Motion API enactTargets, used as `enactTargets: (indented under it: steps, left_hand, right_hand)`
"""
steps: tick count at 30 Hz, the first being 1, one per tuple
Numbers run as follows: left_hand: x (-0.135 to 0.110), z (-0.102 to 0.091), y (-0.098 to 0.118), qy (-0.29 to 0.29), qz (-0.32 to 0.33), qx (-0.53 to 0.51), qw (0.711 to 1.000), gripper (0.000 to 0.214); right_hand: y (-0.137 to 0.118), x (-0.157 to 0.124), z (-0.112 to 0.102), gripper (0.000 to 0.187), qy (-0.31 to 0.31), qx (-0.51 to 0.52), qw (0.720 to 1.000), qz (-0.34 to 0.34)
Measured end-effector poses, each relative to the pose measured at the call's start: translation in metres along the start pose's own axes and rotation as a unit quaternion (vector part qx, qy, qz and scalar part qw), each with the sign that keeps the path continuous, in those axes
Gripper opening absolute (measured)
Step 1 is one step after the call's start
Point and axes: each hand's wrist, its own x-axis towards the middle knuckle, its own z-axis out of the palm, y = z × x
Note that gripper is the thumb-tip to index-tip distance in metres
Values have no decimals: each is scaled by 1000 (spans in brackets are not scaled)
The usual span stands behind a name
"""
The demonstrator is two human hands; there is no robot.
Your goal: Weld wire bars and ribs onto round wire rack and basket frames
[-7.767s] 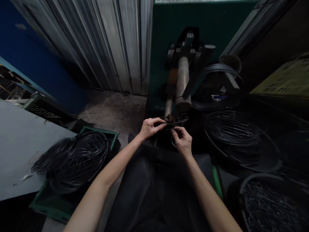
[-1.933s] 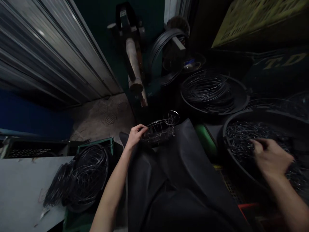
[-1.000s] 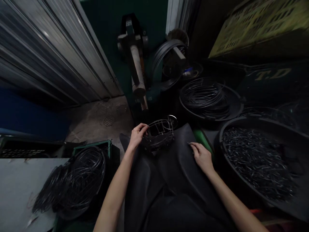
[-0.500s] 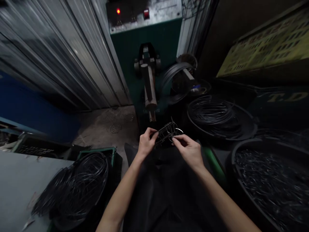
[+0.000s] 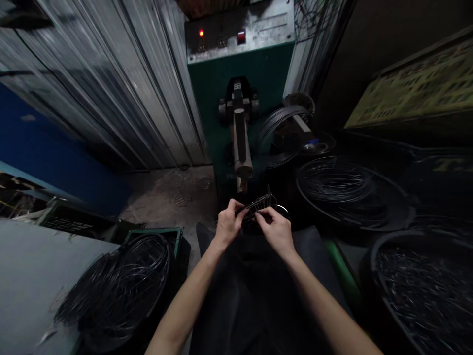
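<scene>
Before a green machine (image 5: pixel 205 93), a wire frame (image 5: pixel 261 202) is pinched by the left hand (image 5: pixel 229 224), grip closed; its edge is met by the right hand (image 5: pixel 276 230), whose closure cannot be told.

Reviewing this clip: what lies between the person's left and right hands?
In the head view, a dark wire frame bridges the gap: the left hand grips it, and the right hand's fingertips meet its near edge.

the left forearm (image 5: pixel 186 301) and right forearm (image 5: pixel 327 298), both bare, slant forward and inward. the left hand (image 5: pixel 228 226) and right hand (image 5: pixel 276 231) sit just apart, wrists (image 5: pixel 217 248) nearly straight, fingers (image 5: pixel 269 212) curled, each thumb (image 5: pixel 241 217) drawn toward its index finger in a pinch.
</scene>
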Motion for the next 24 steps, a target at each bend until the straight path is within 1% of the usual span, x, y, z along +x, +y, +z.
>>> enactTargets:
  steps: [5,12,24]
  left_hand:
    - [5,-3,-1,11,27,12,1000,11]
    - [11,-7,-7,27,55,27,998,12]
    - [21,-10,-15,30,88,24,995,12]
  right_hand:
    - [2,3,9,24,4,19,1000,-21]
    - [6,5,17,22,22,2,998,-52]
    - [8,13,27,19,43,-2,994,-97]
